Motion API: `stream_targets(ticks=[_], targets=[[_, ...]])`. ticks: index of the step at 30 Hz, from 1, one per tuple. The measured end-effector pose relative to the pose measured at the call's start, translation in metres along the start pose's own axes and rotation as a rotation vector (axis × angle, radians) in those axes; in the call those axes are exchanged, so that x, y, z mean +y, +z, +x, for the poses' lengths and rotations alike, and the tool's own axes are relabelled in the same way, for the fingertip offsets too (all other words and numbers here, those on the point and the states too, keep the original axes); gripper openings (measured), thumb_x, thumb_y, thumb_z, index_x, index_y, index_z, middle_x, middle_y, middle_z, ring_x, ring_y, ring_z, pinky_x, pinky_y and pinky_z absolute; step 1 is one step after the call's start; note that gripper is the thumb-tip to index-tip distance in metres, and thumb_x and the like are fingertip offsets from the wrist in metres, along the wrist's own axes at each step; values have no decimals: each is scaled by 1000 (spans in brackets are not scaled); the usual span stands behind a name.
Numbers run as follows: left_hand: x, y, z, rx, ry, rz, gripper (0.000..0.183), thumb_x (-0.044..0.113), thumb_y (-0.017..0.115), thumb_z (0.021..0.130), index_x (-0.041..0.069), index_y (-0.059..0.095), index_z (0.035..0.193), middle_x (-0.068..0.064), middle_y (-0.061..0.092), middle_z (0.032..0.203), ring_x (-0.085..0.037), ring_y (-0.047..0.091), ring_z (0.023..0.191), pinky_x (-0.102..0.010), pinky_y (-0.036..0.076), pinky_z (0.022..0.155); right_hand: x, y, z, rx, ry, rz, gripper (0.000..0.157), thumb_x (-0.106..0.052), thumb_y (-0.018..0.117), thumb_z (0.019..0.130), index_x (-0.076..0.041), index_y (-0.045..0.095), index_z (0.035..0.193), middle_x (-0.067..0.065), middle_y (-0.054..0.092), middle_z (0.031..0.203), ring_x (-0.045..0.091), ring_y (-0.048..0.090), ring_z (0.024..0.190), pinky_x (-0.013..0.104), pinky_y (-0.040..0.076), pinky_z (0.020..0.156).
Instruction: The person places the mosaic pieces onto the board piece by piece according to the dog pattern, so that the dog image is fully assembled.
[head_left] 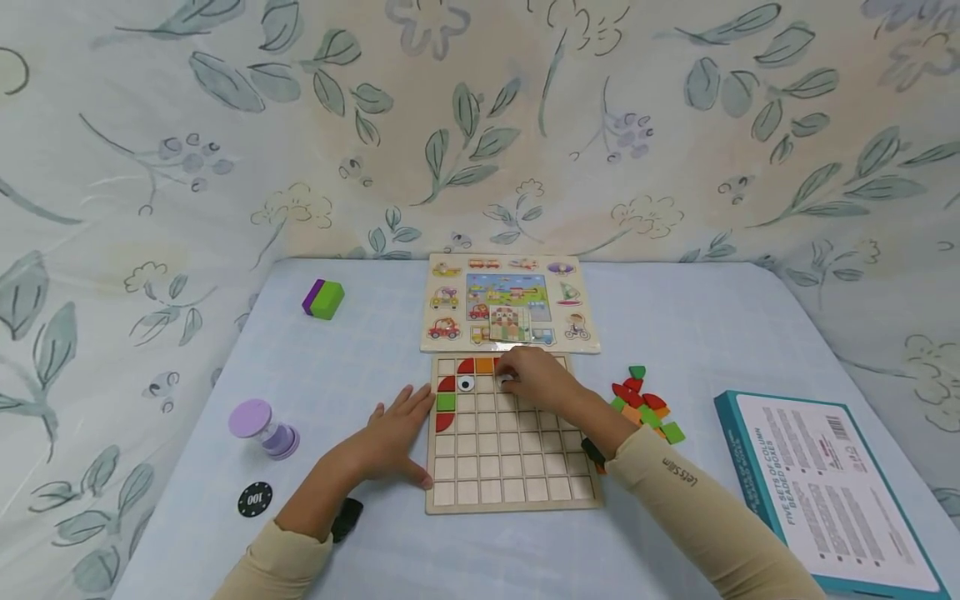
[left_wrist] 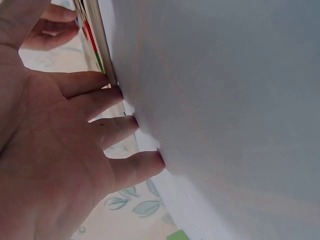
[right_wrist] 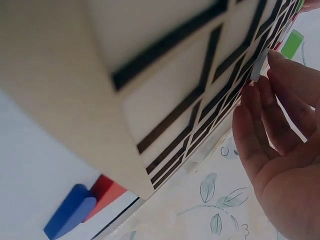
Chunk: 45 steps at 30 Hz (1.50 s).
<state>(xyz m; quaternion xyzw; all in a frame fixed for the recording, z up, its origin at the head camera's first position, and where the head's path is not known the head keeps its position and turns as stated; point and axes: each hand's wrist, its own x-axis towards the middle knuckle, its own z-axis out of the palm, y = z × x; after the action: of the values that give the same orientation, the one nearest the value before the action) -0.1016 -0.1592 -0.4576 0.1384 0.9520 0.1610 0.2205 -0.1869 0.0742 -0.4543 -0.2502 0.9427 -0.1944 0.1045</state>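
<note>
The wooden grid board point(head_left: 525, 467) lies flat on the table, its square cells mostly bare. Red quarter-round tiles point(head_left: 446, 422), a green square tile point(head_left: 446, 402), an orange tile point(head_left: 484, 366) and a white eye tile point(head_left: 466, 383) sit in its upper-left cells. My right hand point(head_left: 540, 379) is over the upper part of the board, where thumb and fingers pinch a small white tile point(right_wrist: 259, 65) at a cell; its face is mostly hidden by the fingers. My left hand point(head_left: 393, 437) is spread with straight fingers along the board's left edge, fingertips at the edge and tabletop.
Loose coloured tiles point(head_left: 648, 408) are heaped right of the board. A picture puzzle board point(head_left: 438, 292) with a small card point(head_left: 510, 323) on it stands behind. Leftward are green and purple blocks point(head_left: 327, 300), a purple sand timer point(head_left: 262, 427) and a black chip point(head_left: 255, 499); rightward, a teal-edged box point(head_left: 832, 492).
</note>
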Motion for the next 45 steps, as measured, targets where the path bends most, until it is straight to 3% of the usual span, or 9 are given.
stream_targets(ticks=[10, 14, 17, 20, 23, 27, 32, 37, 45], targets=[[-1, 15, -2, 10, 2, -52, 118, 43, 85, 50, 15, 21, 145, -3, 14, 152, -28, 2, 139, -61, 11, 105, 4, 2, -5, -17, -32, -4, 13, -18, 69, 81, -14, 67, 93, -4, 62, 88, 8, 54, 79, 24, 46, 70], [-3, 15, -2, 15, 2, -46, 118, 45, 84, 51, 14, 20, 145, -3, 13, 152, -27, 1, 139, -61, 11, 104, 16, -25, -13, 42, -34, 56, 14, -17, 63, 85, -10, 67, 97, 0, 64, 93, 13, 58, 82, 28, 49, 71], [-7, 12, -2, 26, 2, -30, 118, 45, 84, 51, 14, 20, 145, -3, 13, 152, -28, 2, 139, -62, 12, 104, 36, -50, -25, 86, 18, 51, 15, -12, 61, 86, -6, 66, 99, 3, 65, 93, 16, 59, 83, 32, 51, 72], [-12, 7, -5, 36, -5, -14, 118, 45, 84, 50, 13, 21, 145, -4, 13, 152, -29, 2, 139, -63, 12, 103, 57, -63, -39, 35, 113, 2, 17, -9, 60, 86, -5, 66, 101, 5, 65, 94, 17, 58, 82, 35, 51, 75], [-17, 3, -8, 44, -18, 1, 118, 45, 85, 50, 12, 22, 144, -5, 14, 152, -30, 3, 139, -63, 13, 103, 71, -58, -47, -51, 187, -19, 18, -11, 59, 87, -6, 65, 103, 4, 64, 93, 17, 56, 80, 36, 51, 77], [-22, -1, -11, 48, -20, 5, 119, 45, 85, 49, 11, 22, 144, -6, 15, 151, -31, 3, 139, -64, 13, 102, 73, -38, -50, -101, 165, -15, 23, -15, 62, 86, -8, 64, 107, -1, 62, 91, 13, 55, 81, 32, 50, 77], [-21, 2, -5, 37, -2, -7, 118, 45, 84, 50, 12, 22, 144, -5, 14, 152, -29, 3, 139, -62, 13, 103, 66, -23, -53, -77, 137, -57, 26, -17, 66, 82, -8, 65, 107, -3, 60, 91, 10, 54, 81, 28, 49, 75], [-16, 8, 0, 26, 12, -14, 117, 46, 84, 50, 13, 23, 144, -3, 15, 152, -27, 2, 139, -60, 12, 105, 67, -24, -64, -89, 200, -55, 26, -11, 67, 81, -7, 65, 106, -2, 60, 90, 12, 52, 80, 30, 49, 75], [-6, 6, 2, 10, 20, -13, 117, 45, 84, 50, 14, 23, 144, -2, 14, 152, -27, 1, 139, -60, 11, 106, 75, -21, -80, -83, 188, -35, 22, -14, 71, 78, -9, 64, 99, -2, 57, 90, 11, 52, 82, 30, 48, 74]])
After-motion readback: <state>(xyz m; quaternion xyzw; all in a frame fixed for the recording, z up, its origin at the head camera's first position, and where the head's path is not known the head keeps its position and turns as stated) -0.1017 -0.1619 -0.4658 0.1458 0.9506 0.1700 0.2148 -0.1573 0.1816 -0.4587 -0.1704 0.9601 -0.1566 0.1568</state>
